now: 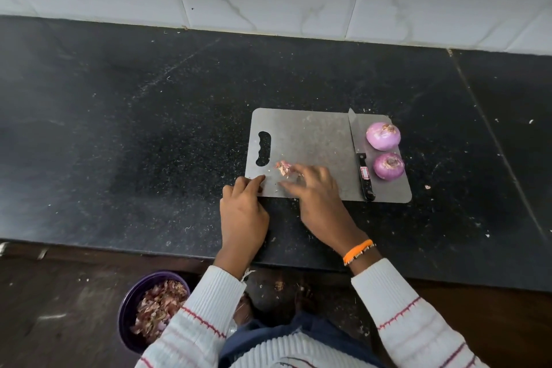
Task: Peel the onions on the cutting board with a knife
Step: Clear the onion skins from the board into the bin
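Observation:
Two peeled purple onions lie at the right end of the grey cutting board (313, 134), one farther back (383, 136) and one nearer (389, 166). A black-handled knife (360, 158) lies on the board just left of them, blade pointing away from me. A small heap of onion peel (283, 167) sits near the board's front left. My right hand (316, 188) rests on the board beside the peel, its fingers spread and reaching toward it. My left hand (243, 209) sits at the board's front left corner, fingers curled against the edge.
The board lies on a black speckled counter (119, 128) backed by a white tiled wall. On the floor at the lower left stands a purple bin (125, 308) filled with onion peels. Small peel scraps dot the counter.

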Demonstrator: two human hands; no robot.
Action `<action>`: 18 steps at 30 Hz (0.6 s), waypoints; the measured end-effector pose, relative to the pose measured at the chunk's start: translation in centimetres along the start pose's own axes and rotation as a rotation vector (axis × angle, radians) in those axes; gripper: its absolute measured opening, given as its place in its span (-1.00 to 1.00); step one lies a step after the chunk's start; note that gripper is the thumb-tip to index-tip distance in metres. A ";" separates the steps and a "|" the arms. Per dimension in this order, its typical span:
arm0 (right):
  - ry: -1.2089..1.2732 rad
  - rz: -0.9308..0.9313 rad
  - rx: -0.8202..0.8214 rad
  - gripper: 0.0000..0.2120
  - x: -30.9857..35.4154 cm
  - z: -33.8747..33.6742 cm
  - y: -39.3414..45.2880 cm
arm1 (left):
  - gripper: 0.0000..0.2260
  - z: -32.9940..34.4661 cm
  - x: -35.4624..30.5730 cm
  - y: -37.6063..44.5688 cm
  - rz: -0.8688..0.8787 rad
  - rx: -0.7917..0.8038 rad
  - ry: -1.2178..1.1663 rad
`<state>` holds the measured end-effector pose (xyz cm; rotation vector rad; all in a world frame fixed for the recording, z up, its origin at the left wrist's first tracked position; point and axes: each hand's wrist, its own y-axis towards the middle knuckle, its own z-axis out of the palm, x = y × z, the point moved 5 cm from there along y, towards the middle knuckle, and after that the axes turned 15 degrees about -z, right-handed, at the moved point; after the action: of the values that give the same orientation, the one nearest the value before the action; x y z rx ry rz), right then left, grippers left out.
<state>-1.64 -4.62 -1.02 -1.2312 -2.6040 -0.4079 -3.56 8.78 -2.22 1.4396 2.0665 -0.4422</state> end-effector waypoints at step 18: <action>-0.175 0.205 0.199 -0.44 -2.4 1.8 -0.6 | -0.54 3.2 -1.7 1.3 0.058 0.317 0.350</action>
<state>-0.81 -6.08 -3.58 -1.5011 -2.5465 -0.0025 -1.02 6.19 -3.53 1.8708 2.2940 -0.5441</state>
